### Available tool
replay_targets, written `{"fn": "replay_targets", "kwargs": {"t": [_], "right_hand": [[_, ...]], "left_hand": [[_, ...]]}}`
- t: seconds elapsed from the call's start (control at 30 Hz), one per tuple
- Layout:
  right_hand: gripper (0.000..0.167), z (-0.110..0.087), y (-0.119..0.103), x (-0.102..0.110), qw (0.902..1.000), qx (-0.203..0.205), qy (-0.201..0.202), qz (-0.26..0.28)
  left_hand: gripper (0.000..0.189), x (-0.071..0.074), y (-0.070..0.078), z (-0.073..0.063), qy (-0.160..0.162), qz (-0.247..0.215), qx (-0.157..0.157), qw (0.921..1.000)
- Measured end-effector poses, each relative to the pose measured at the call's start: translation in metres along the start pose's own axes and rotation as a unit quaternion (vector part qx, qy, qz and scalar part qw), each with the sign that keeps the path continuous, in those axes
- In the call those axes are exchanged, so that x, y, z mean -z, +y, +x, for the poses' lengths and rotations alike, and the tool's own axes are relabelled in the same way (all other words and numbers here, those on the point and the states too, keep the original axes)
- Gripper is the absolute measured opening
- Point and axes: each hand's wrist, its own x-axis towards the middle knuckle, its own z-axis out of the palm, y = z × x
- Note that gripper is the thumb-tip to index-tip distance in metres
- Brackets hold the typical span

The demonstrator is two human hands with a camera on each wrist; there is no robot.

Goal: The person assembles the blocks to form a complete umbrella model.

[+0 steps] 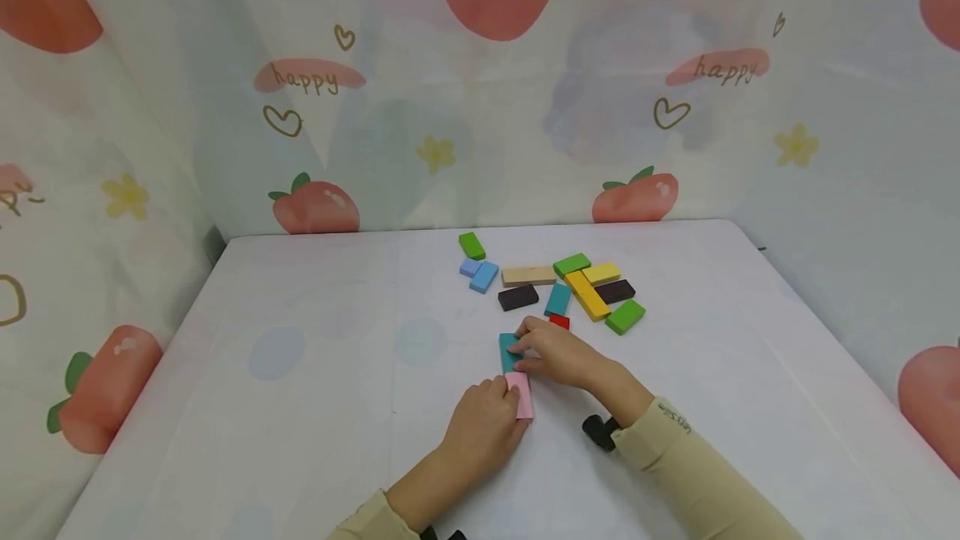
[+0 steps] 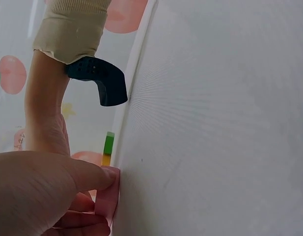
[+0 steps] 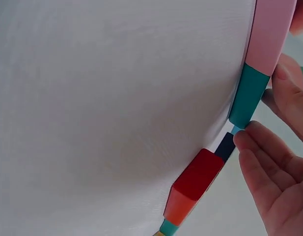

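Observation:
Near the middle of the table, a pink block and a teal block lie end to end in a line. My left hand grips the pink block, thumb on one side and fingers on the other, as the left wrist view shows along the pink block's sides. With thumb and fingertips, my right hand holds the teal block from its right side. Seen from the right wrist, the teal block meets the end of the pink block, and my fingertips are at its far end.
Beyond my right hand lie a red block, partly hidden, and another teal block. Farther back are scattered blocks, among them a black block, a wooden block, an orange block and a blue block. Patterned cloth hangs behind.

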Motion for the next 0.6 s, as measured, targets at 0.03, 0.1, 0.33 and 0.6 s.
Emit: {"fn": "replay_targets", "kwargs": {"t": [0.03, 0.1, 0.33, 0.6], "right_hand": [[0.030, -0.0002, 0.0005, 0.0002, 1.0000, 0.001, -0.001, 0.001], [0.030, -0.0012, 0.0014, 0.0006, 1.0000, 0.002, -0.001, 0.002], [0.031, -0.0033, 0.0043, 0.0002, 0.9999, 0.015, 0.003, -0.005], [0.032, -0.0039, 0.0011, -0.0008, 0.9999, 0.000, 0.012, 0.008]], "left_hand": [[0.035, 0.0003, 0.0002, 0.0001, -0.001, -0.001, 0.000, 1.0000], [0.034, 0.0007, 0.0007, 0.0003, -0.004, -0.005, 0.002, 1.0000], [0.033, 0.0018, 0.0012, -0.0004, -0.005, -0.016, 0.008, 0.9998], [0.032, 0.0013, -0.0006, -0.0007, 0.005, -0.017, 0.003, 0.9998]]}}
